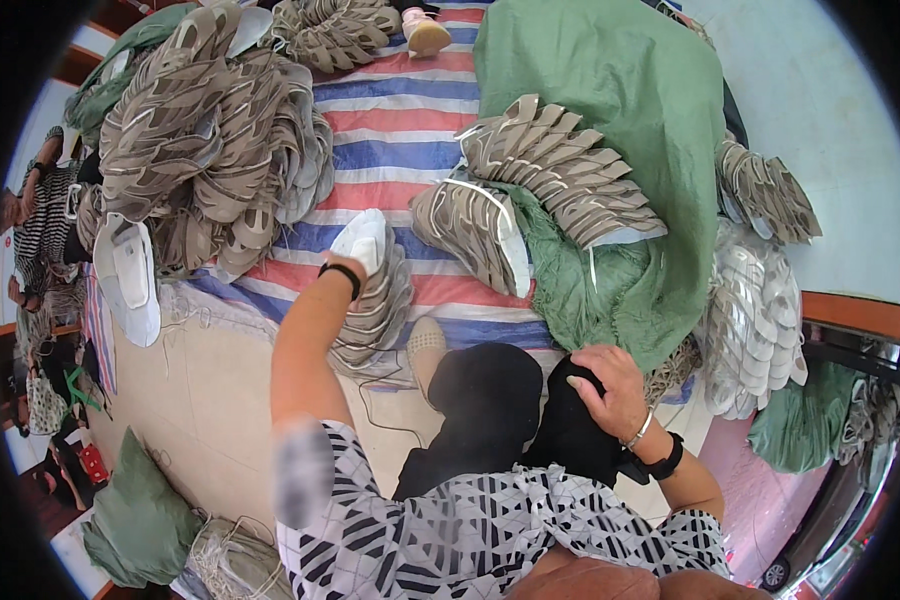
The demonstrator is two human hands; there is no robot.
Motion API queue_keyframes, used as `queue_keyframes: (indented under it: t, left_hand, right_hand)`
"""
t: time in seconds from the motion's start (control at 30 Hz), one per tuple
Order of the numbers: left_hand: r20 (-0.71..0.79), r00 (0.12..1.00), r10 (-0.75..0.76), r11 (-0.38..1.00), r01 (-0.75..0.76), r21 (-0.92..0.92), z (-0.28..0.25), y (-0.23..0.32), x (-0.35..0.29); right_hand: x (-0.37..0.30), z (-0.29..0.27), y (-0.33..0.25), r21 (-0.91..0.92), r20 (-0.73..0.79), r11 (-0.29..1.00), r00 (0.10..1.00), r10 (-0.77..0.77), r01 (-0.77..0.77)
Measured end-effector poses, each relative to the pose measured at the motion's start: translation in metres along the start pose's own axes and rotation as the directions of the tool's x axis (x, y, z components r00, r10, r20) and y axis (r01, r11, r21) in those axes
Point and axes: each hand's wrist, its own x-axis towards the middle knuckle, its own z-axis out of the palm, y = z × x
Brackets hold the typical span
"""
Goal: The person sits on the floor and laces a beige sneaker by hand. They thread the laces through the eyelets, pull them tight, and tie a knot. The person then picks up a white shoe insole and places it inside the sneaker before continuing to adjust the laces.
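Observation:
My left arm reaches forward, and my left hand point(350, 263) is closed at the top end of a stack of grey-brown shoe uppers point(375, 308). A white-lined shoe upper point(364, 238) at that end lies against the hand and hides most of its fingers. The stack leans over the near edge of the striped sheet, beside my shoe. My right hand point(610, 387) rests on my right knee, fingers stretched over the black trousers, holding nothing. Right of the stack lie a short bundle of uppers point(470, 232) and a longer fanned row of uppers point(565, 175).
A red, white and blue striped sheet point(400, 155) covers the floor ahead. Large heaps of uppers point(185, 130) stand at its left. A green sack point(610, 80) spreads along the right, beside pale stacked uppers point(755, 330). Another green bag point(140, 515) sits at the lower left. People are at the far left.

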Motion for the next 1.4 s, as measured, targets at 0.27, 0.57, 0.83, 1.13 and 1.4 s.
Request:
queue_keyframes:
  t: [0.27, 0.57, 0.83, 1.13, 1.4]
  left_hand:
    - [-0.749, 0.492, 0.444, 0.891, -0.330, 0.311, -0.145, 0.160, 0.050]
    - [-0.766, 0.479, 0.428, 0.833, -0.539, 0.129, -0.189, 0.206, -0.004]
    - [-0.737, 0.633, -0.237, -0.359, -0.762, -0.539, -0.235, 0.214, -0.196]
    - [-0.606, 0.726, -0.326, -0.807, -0.547, -0.222, -0.218, 0.188, -0.339]
    - [-0.668, 0.733, -0.127, -0.536, -0.617, -0.576, -0.186, 0.145, -0.421]
  right_hand:
    - [-0.010, -0.012, 0.011, 0.099, -0.010, 0.995, 1.000, 0.025, -0.024]
    - [-0.026, -0.014, 0.014, 0.145, -0.150, 0.989, 0.988, 0.023, -0.001]
    - [-0.039, 0.001, 0.016, 0.211, -0.284, 0.976, 0.951, 0.121, -0.061]
    - [-0.032, -0.025, -0.030, 0.994, 0.084, -0.074, 0.994, 0.064, -0.079]
    - [-0.014, -0.033, -0.041, 0.925, -0.199, 0.375, 0.911, 0.362, 0.053]
